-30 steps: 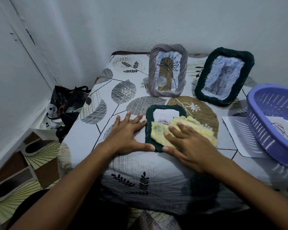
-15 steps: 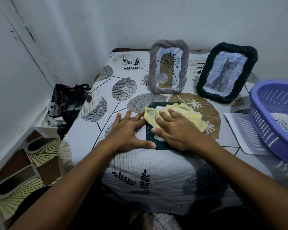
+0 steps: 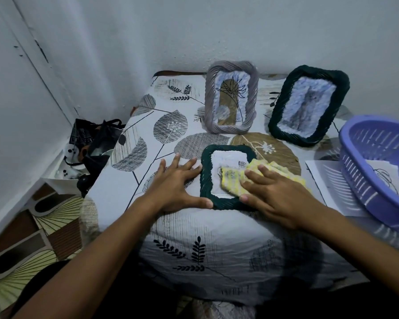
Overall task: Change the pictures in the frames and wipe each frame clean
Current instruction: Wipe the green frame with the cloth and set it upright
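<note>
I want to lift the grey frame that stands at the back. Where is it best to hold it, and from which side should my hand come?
Grip the grey frame by its two long twisted side rails, probably near the middle, coming from above and in front. It stands upright in portrait pose, so both rails are free; the ridged weave should give the fingers purchase and keep them off the picture.

Small frame [image 3: 205,176] lies flat on the table [image 3: 129,187], nearest me. Cloth [image 3: 235,183] lies on it, under my right hand [image 3: 276,196]; my left hand [image 3: 177,187] lies flat against its left edge. Behind it stand two frames: one [image 3: 231,100] centre, another [image 3: 309,104] to its right. Basket [image 3: 376,180] at far right, on a paper sheet [image 3: 327,180]. Bag [image 3: 95,143] on the floor, left of the table.
</note>
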{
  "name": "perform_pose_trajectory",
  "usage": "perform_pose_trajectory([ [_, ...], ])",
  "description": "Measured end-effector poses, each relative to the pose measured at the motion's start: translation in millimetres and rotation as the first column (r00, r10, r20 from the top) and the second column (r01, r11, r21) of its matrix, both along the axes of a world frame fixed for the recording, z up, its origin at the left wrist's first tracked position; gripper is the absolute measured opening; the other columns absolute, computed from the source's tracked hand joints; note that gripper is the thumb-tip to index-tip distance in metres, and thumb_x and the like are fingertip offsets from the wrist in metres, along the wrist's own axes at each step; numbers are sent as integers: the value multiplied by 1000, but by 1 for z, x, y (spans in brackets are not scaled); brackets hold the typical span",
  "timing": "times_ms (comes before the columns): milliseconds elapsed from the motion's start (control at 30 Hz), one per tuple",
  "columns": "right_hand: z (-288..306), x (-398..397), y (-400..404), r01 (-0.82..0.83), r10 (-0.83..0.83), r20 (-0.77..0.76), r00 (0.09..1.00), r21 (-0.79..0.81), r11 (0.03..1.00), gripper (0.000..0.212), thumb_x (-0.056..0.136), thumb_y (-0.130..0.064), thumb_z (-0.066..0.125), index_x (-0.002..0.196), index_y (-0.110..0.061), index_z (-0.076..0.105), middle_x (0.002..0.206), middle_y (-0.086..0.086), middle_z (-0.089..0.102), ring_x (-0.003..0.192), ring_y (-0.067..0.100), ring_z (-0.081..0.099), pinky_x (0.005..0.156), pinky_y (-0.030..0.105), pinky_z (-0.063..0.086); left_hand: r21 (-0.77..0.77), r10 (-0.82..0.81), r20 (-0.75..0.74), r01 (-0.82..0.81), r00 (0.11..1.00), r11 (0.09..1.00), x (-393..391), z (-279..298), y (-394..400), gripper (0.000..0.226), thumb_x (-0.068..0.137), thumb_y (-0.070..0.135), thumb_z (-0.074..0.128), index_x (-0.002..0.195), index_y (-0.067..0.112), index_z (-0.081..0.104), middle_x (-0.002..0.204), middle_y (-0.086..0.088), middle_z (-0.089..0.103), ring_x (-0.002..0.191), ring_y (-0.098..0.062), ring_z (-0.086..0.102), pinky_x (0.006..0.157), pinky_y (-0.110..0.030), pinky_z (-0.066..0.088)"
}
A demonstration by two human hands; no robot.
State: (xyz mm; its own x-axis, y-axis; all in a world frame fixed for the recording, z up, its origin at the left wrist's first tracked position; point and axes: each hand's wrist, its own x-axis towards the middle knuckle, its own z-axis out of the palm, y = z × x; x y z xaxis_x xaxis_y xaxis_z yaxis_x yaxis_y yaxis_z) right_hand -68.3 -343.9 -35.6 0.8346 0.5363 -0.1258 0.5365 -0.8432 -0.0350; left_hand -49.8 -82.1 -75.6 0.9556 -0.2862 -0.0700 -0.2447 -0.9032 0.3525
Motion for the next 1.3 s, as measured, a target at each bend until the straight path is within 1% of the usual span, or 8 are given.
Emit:
perform_pose_trajectory([
  [133, -3, 26, 11, 63, -63, 19, 998, -6, 998, 125, 55, -84, -29, 147, -25, 32, 159, 0, 20, 147, 28, 10, 115, 35, 19, -14, 2, -6, -3, 1000, 1000, 0, 0, 0, 125, 43, 95, 42, 150, 34, 24, 160, 16, 7, 148, -17, -12, 117, -53, -9],
  [300, -11, 57, 37, 96, -96, 18, 995, 8, 995, 82, 89, -70, 9, 149, -17, 27, 159, 8, 19, 147, 33, 2, 118, 42, 8, 3, -2, 9, 2, 1000, 1000, 2, -1, 0, 127, 41, 98, 39, 150, 34, 23, 160, 14, 7, 148, -17, -13, 117, -52, -10],
  [400, -16, 51, 46, 43, -43, 29, 999, 24, 999, 97, 77, -77, -6, 150, -21, 26, 160, 6, 16, 148, 30, 2, 118, 41, 4, 7, -9, 25, 9, 1000, 1000, 2, -3, 1, 135, 35, 104, 29, 150, 34, 24, 160, 13, 8, 148, -19, -11, 117, -52, -9],
  [600, -17, 3, 22, -107, 107, 4, 994, 102, 989, 97, 77, -77, -13, 147, -30, 33, 159, -3, 20, 148, 22, 6, 118, 34, 3, 5, -19, 35, 18, 999, 1000, 3, -5, 2, 133, 36, 105, 27, 150, 38, 22, 160, 14, 7, 148, -18, -12, 117, -53, -8],
  [800, -7, -1, -4, 29, -29, -16, 999, 24, 999, 114, 63, -82, -26, 149, -32, 30, 159, -6, 16, 148, 23, 1, 119, 38, 4, -6, -18, 10, 18, 1000, 1000, 1, -2, 2, 134, 36, 104, 30, 151, 35, 22, 160, 14, 5, 147, -17, -14, 117, -54, -10],
  [1000, -7, 58, 35, 178, -178, -25, 984, -8, 984, 78, 90, -69, 12, 151, -21, 23, 160, 3, 14, 148, 31, -2, 117, 53, 4, -8, -22, -9, 22, 1000, 1000, 1, 0, 1, 135, 36, 103, 31, 151, 34, 22, 160, 14, 5, 147, -19, -14, 117, -54, -10],
  [1100, -11, 58, 53, 160, -160, -32, 987, -15, 987, 79, 90, -69, 11, 152, -20, 18, 161, 4, 11, 148, 31, -3, 116, 55, 0, 5, -23, -7, 23, 1000, 1000, 1, 0, 2, 137, 34, 104, 28, 151, 33, 22, 160, 14, 5, 147, -20, -14, 117, -55, -9],
  [1300, -1, 13, 19, 18, -15, -97, 995, 26, 999, 88, 78, -79, 7, 151, -31, 22, 161, -2, 11, 148, 23, -1, 119, 45, 3, 2, -22, -2, 22, 1000, 1000, 2, -3, 2, 136, 35, 104, 29, 151, 34, 21, 160, 13, 6, 148, -21, -13, 116, -56, -9],
])
